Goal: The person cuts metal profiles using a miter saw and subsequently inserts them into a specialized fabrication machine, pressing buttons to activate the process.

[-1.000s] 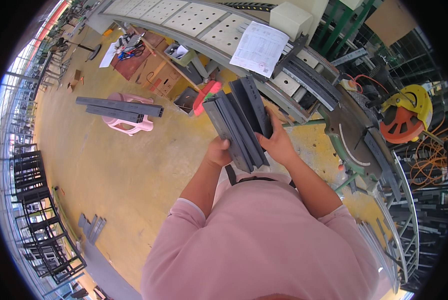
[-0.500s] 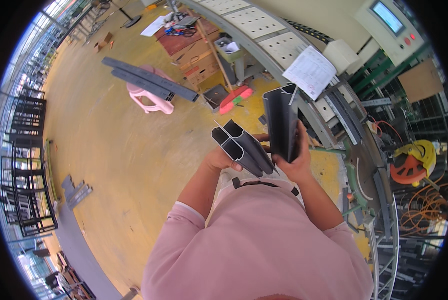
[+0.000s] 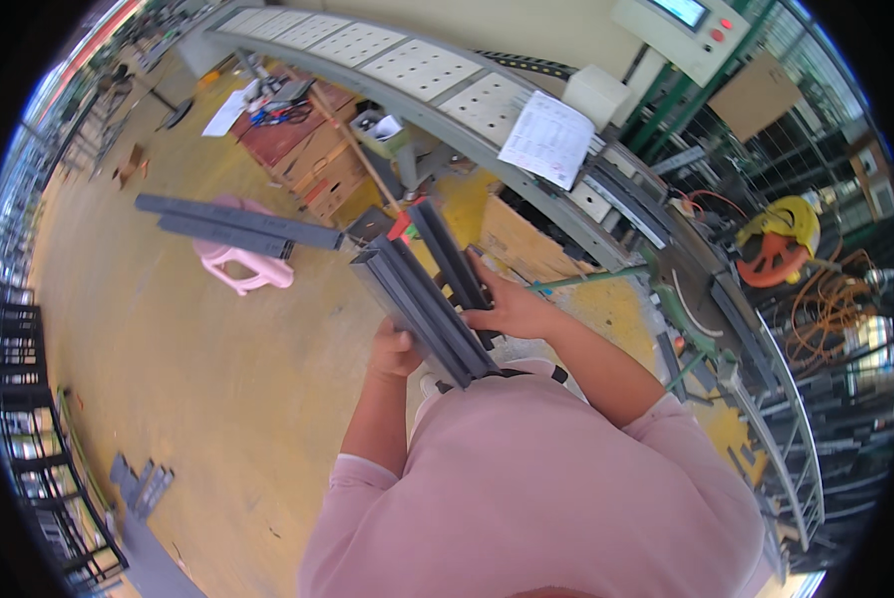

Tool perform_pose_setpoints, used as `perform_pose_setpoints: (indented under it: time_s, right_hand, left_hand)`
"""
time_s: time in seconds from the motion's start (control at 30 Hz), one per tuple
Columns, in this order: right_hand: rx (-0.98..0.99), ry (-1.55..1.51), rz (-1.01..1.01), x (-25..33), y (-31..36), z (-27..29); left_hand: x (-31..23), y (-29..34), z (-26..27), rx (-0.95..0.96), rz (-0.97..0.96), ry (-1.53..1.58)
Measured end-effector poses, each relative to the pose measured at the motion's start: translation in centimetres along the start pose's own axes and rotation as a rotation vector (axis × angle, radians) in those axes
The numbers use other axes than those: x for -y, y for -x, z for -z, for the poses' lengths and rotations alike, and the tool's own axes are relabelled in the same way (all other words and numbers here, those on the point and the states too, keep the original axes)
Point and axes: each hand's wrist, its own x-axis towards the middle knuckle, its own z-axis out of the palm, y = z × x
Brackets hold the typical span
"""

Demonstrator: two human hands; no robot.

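Note:
My left hand point(image 3: 395, 349) is closed round the left side of a bundle of dark grey metal profiles point(image 3: 422, 314), which slants up and away from my waist. Just right of it, my right hand point(image 3: 512, 301) grips a separate dark metal profile point(image 3: 449, 254). A narrow gap runs between that piece and the bundle at the far end. Near my waist the two come close together; whether they touch is hard to tell. The fingers of my left hand are partly hidden behind the bundle.
More dark profiles point(image 3: 237, 227) lie across a pink stool point(image 3: 252, 271) ahead on the left. Beyond stands a cardboard box point(image 3: 317, 179). A long perforated bench point(image 3: 422, 70) curves to the right, with paper sheets point(image 3: 548, 140) on it. A yellow-and-orange saw point(image 3: 781, 239) sits at far right.
The view has swung to the right. Both hands have tilted the profiles, so their long sides show instead of their hollow ends, and the right-hand piece has come closer to the bundle.

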Motion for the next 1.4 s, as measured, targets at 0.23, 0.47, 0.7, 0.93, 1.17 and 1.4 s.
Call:
perform_pose_setpoints:
  time_s: [0.23, 0.47, 0.7, 0.93, 1.17, 1.4]
  right_hand:
    - [-0.262, 0.329, -0.024, 0.9, -0.9, -2.1]
    - [-0.387, 0.17, 0.135, -0.9, -2.2, -1.2]
    - [-0.206, 0.335, -0.164, 2.3, -2.1, 0.0]
    - [-0.121, 0.214, -0.02, 0.7, -2.2, -0.6]
    - [-0.143, 0.172, 0.137, -0.3, -1.9, -2.7]
    - [0.012, 0.219, 0.013, 1.3, -3.1, -3.2]
  left_hand:
    - [-0.8, 0.1, 1.1, -0.068, -0.016, -0.008]
    - [-0.3, -0.8, 2.7, -0.037, -0.066, 0.153]
    - [0.2, -0.7, 2.7, -0.112, -0.127, 0.173]
    - [0.4, -1.6, 2.7, -0.172, -0.167, 0.084]
    - [0.4, -2.9, 0.7, -0.284, -0.086, -0.097]
    - [-0.7, -2.6, 0.3, -0.281, -0.139, 0.011]
